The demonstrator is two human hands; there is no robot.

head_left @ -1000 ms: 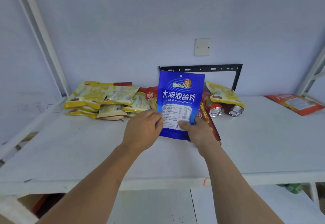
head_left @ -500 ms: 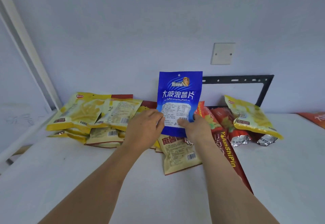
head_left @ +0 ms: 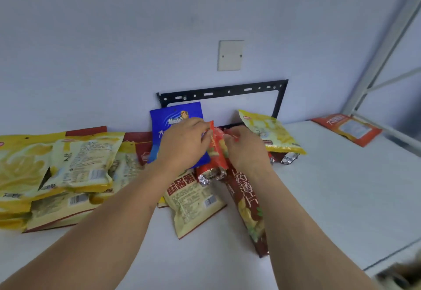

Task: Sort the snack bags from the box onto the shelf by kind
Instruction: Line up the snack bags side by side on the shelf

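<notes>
Head view: both hands out over the shelf [head_left: 330,198], working at the middle of the row of snack bags. Left hand [head_left: 182,143] with fingers curled onto the top edge of a red bag [head_left: 216,153] — pinching it, by the look of it — and lying across the front of the blue bag [head_left: 176,116], which stands upright against the wall just behind. Right hand [head_left: 246,148] on the red bag's other side, fingertips apparently nipping its upper corner; exact grip hard to read through the blur. Red bag upright between the two hands, its crimped foil end down among a dark red bag [head_left: 248,207] and a tan bag [head_left: 193,200] lying flat on the shelf. Yellow bags [head_left: 59,166] piled to the left, one more yellow bag [head_left: 271,132] propped to the right, an orange bag [head_left: 348,128] well apart at the far right.

Step in hand, as a judgement: blue bag already stood in its spot, red bag being straightened or lifted beside it. Next move likely calls for settling the red bag with its own kind — without tipping the blue bag behind. Box not clearly in view.
</notes>
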